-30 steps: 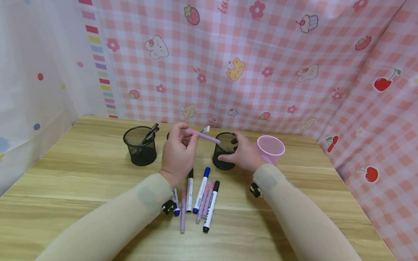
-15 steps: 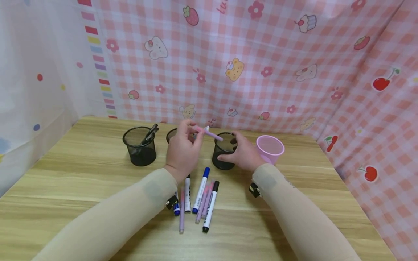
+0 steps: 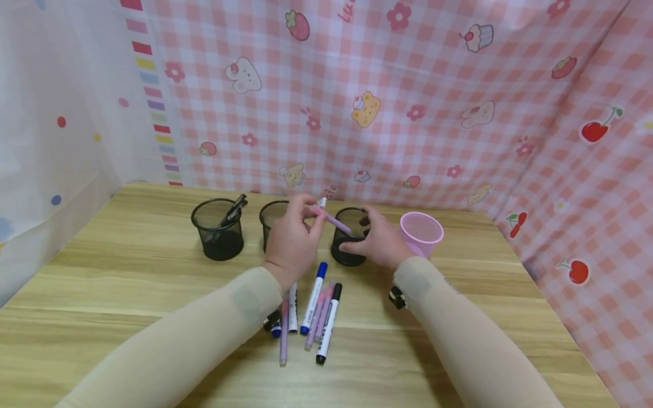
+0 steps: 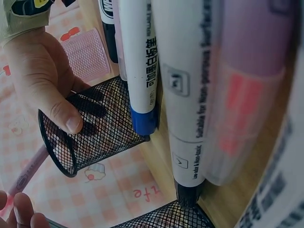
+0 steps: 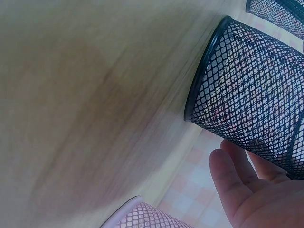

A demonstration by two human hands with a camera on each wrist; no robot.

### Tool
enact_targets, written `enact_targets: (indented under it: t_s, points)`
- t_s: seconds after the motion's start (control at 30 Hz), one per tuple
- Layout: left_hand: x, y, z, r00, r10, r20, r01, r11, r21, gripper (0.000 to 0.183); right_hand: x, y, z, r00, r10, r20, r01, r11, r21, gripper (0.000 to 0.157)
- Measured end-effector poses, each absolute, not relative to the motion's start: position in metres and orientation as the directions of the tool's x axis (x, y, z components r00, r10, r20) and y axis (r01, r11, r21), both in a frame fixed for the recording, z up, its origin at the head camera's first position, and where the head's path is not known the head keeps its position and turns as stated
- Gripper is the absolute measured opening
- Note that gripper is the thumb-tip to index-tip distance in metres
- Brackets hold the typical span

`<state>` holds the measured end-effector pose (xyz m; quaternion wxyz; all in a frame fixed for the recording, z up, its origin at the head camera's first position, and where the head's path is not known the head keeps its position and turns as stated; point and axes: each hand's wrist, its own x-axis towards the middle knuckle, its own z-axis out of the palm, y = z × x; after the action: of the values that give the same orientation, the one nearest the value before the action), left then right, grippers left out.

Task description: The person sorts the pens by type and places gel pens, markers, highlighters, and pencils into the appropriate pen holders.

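A slim pink and purple pen [image 3: 338, 224] is pinched between the thumb and fingers of my left hand [image 3: 293, 241]. It slants down to the right, its far end at the mouth of a black mesh pen cup [image 3: 349, 254]. In the left wrist view the same pen [image 4: 29, 171] reaches the cup's rim. My right hand [image 3: 382, 239] grips this upright cup from its right side, thumb in front. The right wrist view shows the right hand's fingers [image 5: 230, 171] against the mesh. Behind my left hand is another black mesh cup [image 3: 271, 218], partly hidden, with white pen tops showing.
At the left stands a black mesh cup [image 3: 223, 241] with black pens. A pink mesh cup [image 3: 422, 229] is right of my right hand. Several markers, such as a blue-capped marker [image 3: 313, 297], and purple pens [image 3: 283, 334] lie on the wooden table [image 3: 408, 362] in front.
My left hand has moved right with the pen, bringing the pen's far end to the cup's mouth. The middle cup shows more now. My right hand has stayed on its cup.
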<state>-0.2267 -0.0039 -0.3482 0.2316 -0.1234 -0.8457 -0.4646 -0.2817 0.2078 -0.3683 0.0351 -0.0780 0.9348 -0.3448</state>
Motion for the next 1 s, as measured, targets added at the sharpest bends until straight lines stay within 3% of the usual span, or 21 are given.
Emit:
enact_targets:
  t_s: [1.0]
  points:
    - [-0.2268,0.0046,-0.346,-0.949,0.075,0.307,0.286,0.619,0.732,0.025,-0.2789,0.2072,-0.3664,-0.984,-0.179,0.02,-0.149,0.746,-0.649,0.102]
